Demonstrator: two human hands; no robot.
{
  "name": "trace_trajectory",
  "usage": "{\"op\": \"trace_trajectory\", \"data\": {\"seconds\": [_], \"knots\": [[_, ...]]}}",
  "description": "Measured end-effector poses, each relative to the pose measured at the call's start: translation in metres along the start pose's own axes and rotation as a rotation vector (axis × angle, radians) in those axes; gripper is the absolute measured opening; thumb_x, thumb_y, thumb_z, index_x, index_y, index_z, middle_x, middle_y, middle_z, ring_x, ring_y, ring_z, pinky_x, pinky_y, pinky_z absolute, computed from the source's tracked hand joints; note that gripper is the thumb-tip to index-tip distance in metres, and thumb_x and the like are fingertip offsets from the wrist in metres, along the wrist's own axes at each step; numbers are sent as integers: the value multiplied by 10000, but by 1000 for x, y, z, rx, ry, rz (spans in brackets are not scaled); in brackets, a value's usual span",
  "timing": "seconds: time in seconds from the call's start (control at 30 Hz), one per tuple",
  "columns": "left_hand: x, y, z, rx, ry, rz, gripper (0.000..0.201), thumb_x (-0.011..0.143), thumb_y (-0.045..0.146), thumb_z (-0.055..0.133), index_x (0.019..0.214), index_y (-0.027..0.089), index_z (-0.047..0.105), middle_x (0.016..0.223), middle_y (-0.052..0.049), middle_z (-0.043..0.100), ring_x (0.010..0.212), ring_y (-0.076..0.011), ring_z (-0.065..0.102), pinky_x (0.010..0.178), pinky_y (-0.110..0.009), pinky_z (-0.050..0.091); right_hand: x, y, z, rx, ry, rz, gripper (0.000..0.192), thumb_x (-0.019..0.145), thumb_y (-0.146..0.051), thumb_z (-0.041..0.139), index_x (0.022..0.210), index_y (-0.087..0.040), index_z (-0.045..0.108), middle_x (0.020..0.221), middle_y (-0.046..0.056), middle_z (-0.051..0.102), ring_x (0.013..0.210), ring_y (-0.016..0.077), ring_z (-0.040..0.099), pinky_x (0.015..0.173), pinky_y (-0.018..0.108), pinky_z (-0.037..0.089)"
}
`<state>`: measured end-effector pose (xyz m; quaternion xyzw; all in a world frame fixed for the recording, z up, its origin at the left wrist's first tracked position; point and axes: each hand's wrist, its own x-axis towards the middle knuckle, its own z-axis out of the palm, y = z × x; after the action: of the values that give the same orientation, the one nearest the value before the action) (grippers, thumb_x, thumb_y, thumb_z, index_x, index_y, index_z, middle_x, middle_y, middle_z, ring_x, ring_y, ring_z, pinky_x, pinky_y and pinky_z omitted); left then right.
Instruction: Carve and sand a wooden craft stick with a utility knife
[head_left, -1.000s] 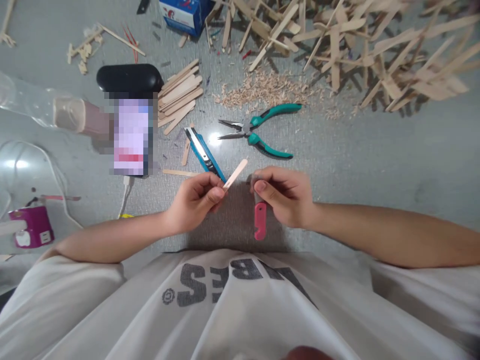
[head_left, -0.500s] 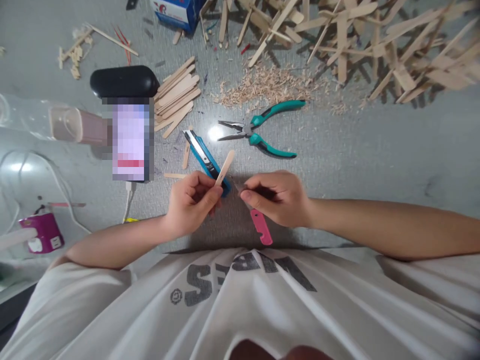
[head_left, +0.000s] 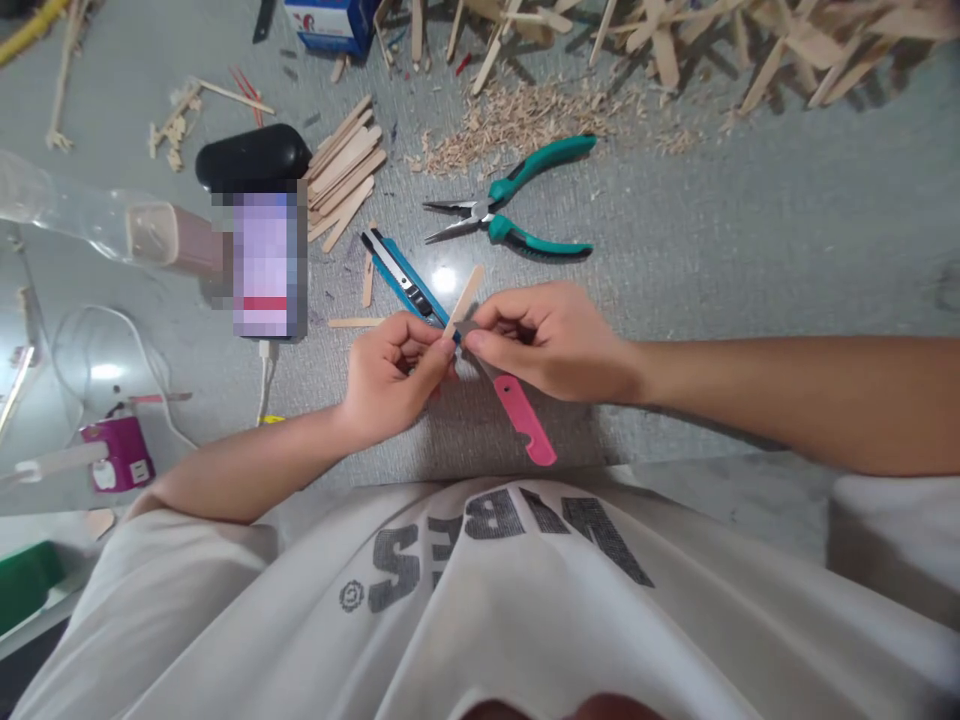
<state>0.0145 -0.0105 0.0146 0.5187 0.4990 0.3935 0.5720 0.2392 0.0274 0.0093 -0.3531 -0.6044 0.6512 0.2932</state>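
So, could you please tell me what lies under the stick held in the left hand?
Under the stick lies the blue utility knife on the grey floor; its near end is covered by the left hand.

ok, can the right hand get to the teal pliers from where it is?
Probably yes. The pliers lie in the open just beyond the right hand, nothing between, but that hand holds a pink knife against the stick.
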Motion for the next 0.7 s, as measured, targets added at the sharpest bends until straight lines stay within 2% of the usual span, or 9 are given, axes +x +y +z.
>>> {"op": "trace_trajectory", "data": {"seconds": [0.17,0.3,0.47,0.6,0.7], "knots": [[0,-3,0,4,8,-21,602,979,736,953,863,209,685,667,-47,804,449,-99,635,430,-196,451,3,-4,-2,13,-18,1,575,1058,-563,893,687,-248,587,596,-77,406,547,88,315,492,322,223],[1,2,0,-17,2,-60,607,909,707,1030,853,212,684,652,-38,800,439,-104,635,427,-202,463,7,-6,-4,14,-43,-10,643,1033,-689,913,675,-249,609,581,-69,410,527,89,310,471,332,203],[2,5,-1,-52,-29,-69,631,926,755,999,867,213,681,647,-36,797,438,-113,648,425,-211,476,7,-3,-9,15,-55,-31,557,1023,-618,925,701,-249,660,589,-67,448,531,94,339,484,320,247],[3,2,-1,-91,37,-76,637,931,760,992,872,219,659,651,-22,797,419,-102,630,417,-204,475,3,1,-12,4,-119,-22,382,1018,-456,893,775,-247,685,631,-59,556,562,106,432,501,301,304],[2,-1,0,-109,70,-57,627,936,751,991,892,228,647,645,-8,793,411,-101,617,409,-204,471,0,5,-12,-59,-18,-44,320,1039,-401,838,806,-253,677,627,-63,548,539,108,419,492,311,294]]}}
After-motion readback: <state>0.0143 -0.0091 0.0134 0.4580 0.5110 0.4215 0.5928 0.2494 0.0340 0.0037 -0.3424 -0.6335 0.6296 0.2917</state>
